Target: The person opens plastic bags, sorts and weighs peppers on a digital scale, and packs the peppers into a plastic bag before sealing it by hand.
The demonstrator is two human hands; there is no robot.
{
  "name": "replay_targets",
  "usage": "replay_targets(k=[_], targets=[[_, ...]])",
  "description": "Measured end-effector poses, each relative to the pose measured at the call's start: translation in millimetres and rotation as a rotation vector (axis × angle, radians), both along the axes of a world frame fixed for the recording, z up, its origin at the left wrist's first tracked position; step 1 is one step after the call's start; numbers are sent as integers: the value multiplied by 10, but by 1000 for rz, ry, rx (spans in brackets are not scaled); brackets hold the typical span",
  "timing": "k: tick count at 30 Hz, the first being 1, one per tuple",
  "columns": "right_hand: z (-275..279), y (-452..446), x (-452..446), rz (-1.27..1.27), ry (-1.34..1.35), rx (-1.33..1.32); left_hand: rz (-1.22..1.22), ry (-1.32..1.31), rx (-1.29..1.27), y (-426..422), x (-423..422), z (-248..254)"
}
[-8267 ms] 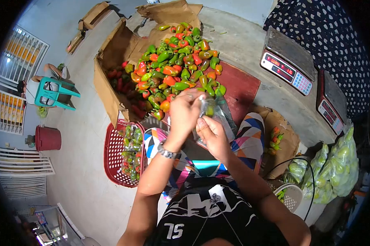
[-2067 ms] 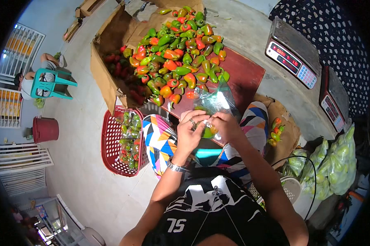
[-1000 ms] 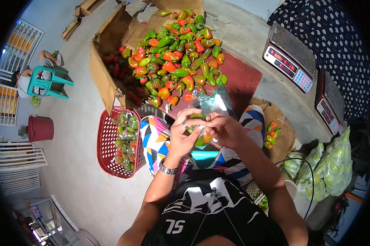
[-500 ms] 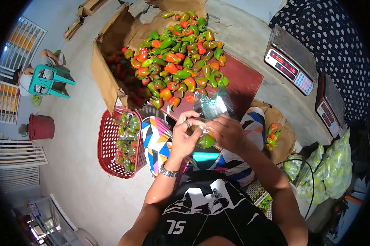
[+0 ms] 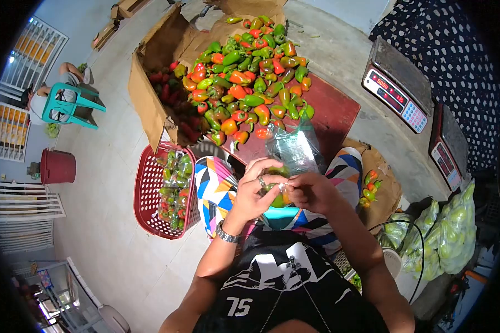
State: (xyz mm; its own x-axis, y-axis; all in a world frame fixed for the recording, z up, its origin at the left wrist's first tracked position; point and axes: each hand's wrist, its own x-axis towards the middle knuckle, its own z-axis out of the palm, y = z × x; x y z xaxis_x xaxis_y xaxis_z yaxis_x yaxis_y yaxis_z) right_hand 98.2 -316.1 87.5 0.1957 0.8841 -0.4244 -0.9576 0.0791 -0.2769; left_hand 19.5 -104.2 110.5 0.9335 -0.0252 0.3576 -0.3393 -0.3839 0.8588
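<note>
Over my lap, a small clear plastic bag of peppers [image 5: 277, 200], green with some orange, hangs between my hands. My left hand [image 5: 255, 188], with a ring and a wrist watch, is closed round the gathered top of this bag. The fingertips of my right hand [image 5: 312, 192] pinch the twisted plastic at its neck. Just beyond my hands, flat clear plastic bags [image 5: 297, 150] lie at the edge of a red board [image 5: 333, 105]. On that board a big heap of green, red and orange peppers [image 5: 244, 83] spills from a cardboard box [image 5: 147, 83].
Left of my knee stands a red basket [image 5: 140, 194] with bagged peppers. Two digital scales [image 5: 394, 91] sit at the right, near large bags of green produce [image 5: 449, 233]. Several loose peppers [image 5: 371, 186] lie on cardboard. A person sits on a green chair [image 5: 67, 104] at far left.
My right hand has drawn slightly right and down, pulling at the bag's neck, while my left fingers have curled further over. The whole view has shifted a little.
</note>
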Motion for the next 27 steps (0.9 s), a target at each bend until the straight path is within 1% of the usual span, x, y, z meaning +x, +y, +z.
replay_targets(k=[2, 4, 5, 8, 9, 12, 15, 16, 18, 19, 21, 22, 23, 25, 27], targets=[[106, -2, 0, 24, 15, -43, -14, -23, -14, 19, 35, 9], [46, -16, -21, -9, -445, -231, -6, -8, -47, 13, 44, 17], [29, -14, -21, -27, -677, -323, 19, 40, -64, 20, 58, -21], [490, 165, -131, -467, -1646, -560, 132, 142, -230, 31, 89, -70], [559, 144, -123, -407, -1733, -550, 124, 116, -214, 45, 105, -99], [278, 170, 15, -530, -2173, -378, 126, 85, -142, 5, 103, -96], [222, 161, 23, -512, -2261, -376, 152, 195, -203, -18, 64, -72], [234, 174, 13, -479, -2248, -424, 162, 230, -230, -26, 59, -76], [302, 205, -27, -414, -2223, -524, 186, 170, -201, -65, 49, -82], [337, 229, -70, -348, -1959, -600, 198, 141, -186, -71, 48, -83], [386, 261, -155, -220, -1425, -713, 143, 14, -35, -19, 51, -93], [295, 230, -99, -223, -1485, -582, 114, -50, 41, 9, 61, -98], [128, 171, 0, -225, -1539, -450, 83, -65, 49, 25, 66, -99], [87, 126, 90, -154, -1272, -373, 46, -104, 125, 39, 94, -45], [133, 91, 137, -14, -642, -455, 18, -151, 210, 74, 166, -7]])
